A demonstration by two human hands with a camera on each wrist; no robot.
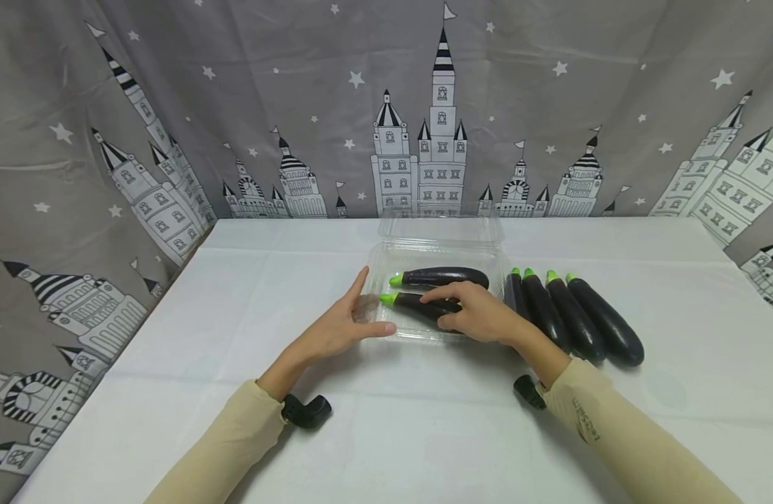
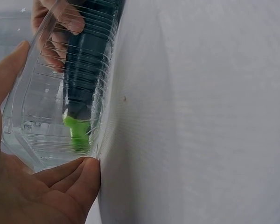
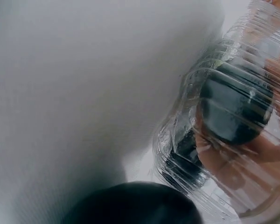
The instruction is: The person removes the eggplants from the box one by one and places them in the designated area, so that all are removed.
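Note:
A clear plastic clamshell container [image 1: 437, 248] lies with its lid folded back. Inside it, a dark purple eggplant [image 1: 446, 275] with a green stem lies along the far side. Closer to me is a second eggplant [image 1: 404, 302], its stem pointing left. My right hand [image 1: 477, 311] grips this nearer eggplant from above, covering its right end. In the right wrist view, the fingers show curled round the dark eggplant [image 3: 235, 105] through the clear wall. My left hand [image 1: 345, 325] touches the container's left front corner, with thumb and fingers extended and spread along its outside.
Several more eggplants [image 1: 569, 315] lie side by side on the white tablecloth [image 1: 386, 434], just right of the container and partly behind my right forearm. A grey curtain [image 1: 298, 84] with castles and stars hangs behind the table.

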